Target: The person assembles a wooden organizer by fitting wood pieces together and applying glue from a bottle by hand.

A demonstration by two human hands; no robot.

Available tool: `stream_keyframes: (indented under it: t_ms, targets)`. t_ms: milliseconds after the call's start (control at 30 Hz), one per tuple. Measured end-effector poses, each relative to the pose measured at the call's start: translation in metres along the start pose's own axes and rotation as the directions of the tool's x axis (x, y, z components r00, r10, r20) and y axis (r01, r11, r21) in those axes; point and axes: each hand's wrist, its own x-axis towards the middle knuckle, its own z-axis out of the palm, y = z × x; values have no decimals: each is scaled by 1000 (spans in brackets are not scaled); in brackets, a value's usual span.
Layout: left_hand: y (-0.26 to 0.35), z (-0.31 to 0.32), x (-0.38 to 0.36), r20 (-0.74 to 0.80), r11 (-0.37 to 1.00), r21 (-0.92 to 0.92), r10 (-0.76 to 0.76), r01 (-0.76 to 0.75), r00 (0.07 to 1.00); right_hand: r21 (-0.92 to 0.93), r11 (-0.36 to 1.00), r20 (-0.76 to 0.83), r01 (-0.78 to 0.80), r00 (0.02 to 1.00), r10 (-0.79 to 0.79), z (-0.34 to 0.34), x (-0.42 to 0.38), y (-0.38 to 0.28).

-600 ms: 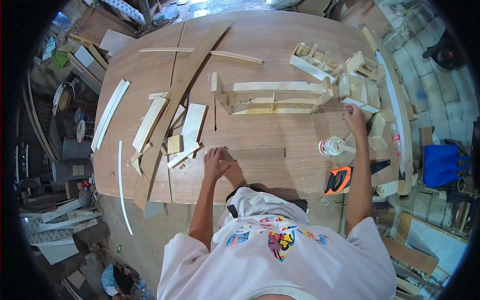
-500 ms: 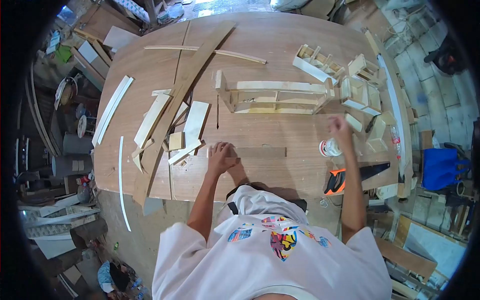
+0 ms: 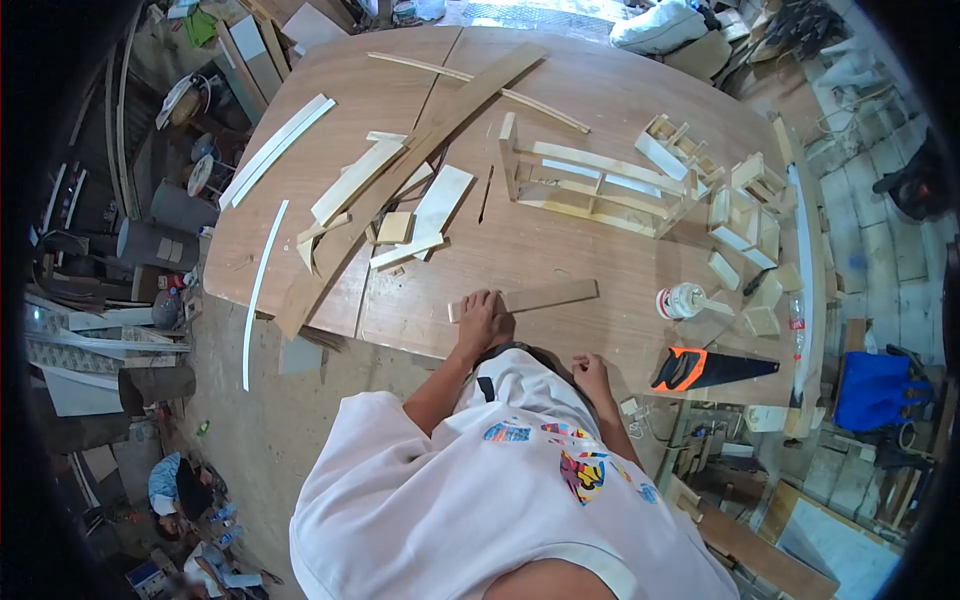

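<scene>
Near the front of the table, my left hand grips the left part of a flat wooden strip, its fingers over the top. The strip lies slightly tilted to the right, with a short end showing left of the hand. My right hand is at the table's front edge, close to my waist, fingers loosely bent and apart with nothing visible in them. Right of the strip stands a white jar with a red label and a pale flat stick at its mouth. A handsaw with an orange-black handle lies in front of it.
A wooden frame stands at the table's middle back. Small compartmented wooden boxes sit at the right. A long plank crosses loose boards on the left. A thin white strip overhangs the left edge. People are at lower left.
My right hand has come down and left, from above the white jar to the table's front edge. My left hand stays on the strip, now more tilted. The whole view has turned.
</scene>
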Motion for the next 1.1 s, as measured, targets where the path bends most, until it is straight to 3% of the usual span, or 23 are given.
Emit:
stream_keyframes:
  t_ms: [33, 100, 167, 200, 300, 333, 400, 433, 500, 533, 600, 733, 800, 833, 900, 967, 1067, 1100]
  targets:
    - [3, 0, -5, -100, 999, 33, 6, -3, 995, -28, 998, -26, 48, 998, -49, 1, 1, 19]
    - [3, -2, -17, -94, 996, 67, -50, 56, 994, -57, 993, -46, 100, 994, -102, -2, 0, 38]
    - [5, -9, -25, -169, 981, 85, -159, 175, 973, 273, 945, 144, -181, 979, 146, -12, 8, 44]
    - [-1, -9, -30, -103, 963, 102, -239, 249, 966, 311, 924, 214, -221, 964, 159, -17, 14, 45]
    - [-17, -10, -63, -134, 931, 126, -326, 343, 936, 414, 845, 322, -338, 923, 211, -24, 26, 49]
    - [-19, -16, -75, -137, 932, 128, -323, 340, 936, 417, 845, 321, -335, 924, 208, -26, 27, 46]
    - [-25, -26, -102, -115, 846, 92, -515, 525, 850, 418, 848, 291, -325, 932, 214, -23, 22, 45]
    - [-37, -25, -115, -107, 847, 101, -512, 521, 853, 424, 842, 292, -334, 930, 222, -20, 16, 45]
    - [-68, -15, -134, -116, 825, -69, -565, 561, 817, 410, 897, 122, -167, 984, 128, -11, 5, 43]
    - [-76, -17, -138, -108, 828, -58, -560, 557, 821, 418, 891, 121, -177, 983, 139, -6, 3, 44]
    - [-85, -21, -144, -45, 850, -63, -526, 523, 849, 217, 976, 35, 15, 999, -23, 4, -4, 49]
    - [-84, -33, -130, -38, 850, -39, -526, 525, 850, 196, 980, -5, 31, 1000, -30, 7, -7, 56]
    - [-79, -44, -110, -15, 734, -48, -679, 678, 734, 203, 979, 27, 9, 1000, -15, 4, -2, 59]
    - [-83, -46, -88, -29, 738, -60, -674, 672, 738, 200, 979, 18, 28, 999, -32, -8, 14, 44]
    - [-96, -41, -68, -161, 599, -557, -757, 575, 633, 31, 994, 164, -108, 981, 101, -25, 16, 29]
    - [-128, -23, -35, -242, 643, -593, -717, 486, 654, -14, 999, 67, -50, 996, 51, -34, 40, 17]
    - [-122, -38, 11, -178, 606, -658, -702, 448, 689, -30, 998, 59, 50, 997, -48, -58, 87, -12]
    - [-120, -42, 27, -235, 694, -594, -633, 406, 738, -97, 994, 44, 59, 998, -55, -66, 102, -27]
